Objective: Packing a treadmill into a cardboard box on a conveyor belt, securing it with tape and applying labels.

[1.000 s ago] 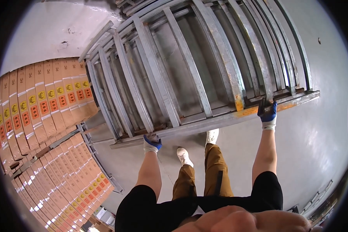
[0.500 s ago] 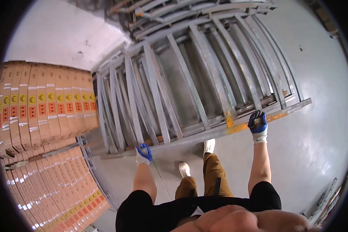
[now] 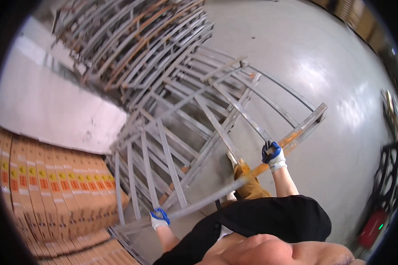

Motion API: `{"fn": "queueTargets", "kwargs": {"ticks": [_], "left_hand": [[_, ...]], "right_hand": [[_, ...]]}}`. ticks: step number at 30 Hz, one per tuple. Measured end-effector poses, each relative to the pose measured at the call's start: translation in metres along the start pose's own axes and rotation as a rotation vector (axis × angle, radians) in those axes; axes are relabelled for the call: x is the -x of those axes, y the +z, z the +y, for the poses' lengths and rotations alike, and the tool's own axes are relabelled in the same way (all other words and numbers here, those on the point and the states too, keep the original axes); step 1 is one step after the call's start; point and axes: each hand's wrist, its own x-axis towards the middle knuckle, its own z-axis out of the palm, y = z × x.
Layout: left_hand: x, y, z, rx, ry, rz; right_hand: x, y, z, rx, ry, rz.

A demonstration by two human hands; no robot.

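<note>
A grey metal frame with several crossbars and an orange-stained near rail is held in both my gloved hands. My left hand, in a white and blue glove, is closed around the frame near the left part of the rail, where a crossbar meets it. Further right, my right hand grips the frame where another crossbar joins the rail, close to the orange stain. The held frame lies tilted across similar grey frames beneath it, at a different angle from them. Its far side overlaps those frames and is hard to separate from them.
A tall pile of metal frames stands at the upper left, beside a white panel. Rows of brown cartons fill the left. At the lower right is a red device with a green light. Grey floor stretches right.
The held frame has come away from the frames below and turned, its rail now sloping more steeply up to the right. Both hands kept their grip. My view has also turned.
</note>
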Motion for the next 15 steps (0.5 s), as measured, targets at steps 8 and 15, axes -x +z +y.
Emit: {"fn": "queueTargets", "kwargs": {"ticks": [8,15], "left_hand": [[0.024,-0.039,0.034,-0.300,-0.099,-0.272],[0.077,-0.019,-0.031,-0.334,0.056,-0.069]], "right_hand": [[0.125,-0.054,-0.070,-0.124,-0.043,-0.141],[0.185,-0.131,-0.153,-0.179,-0.144,-0.144]]}}
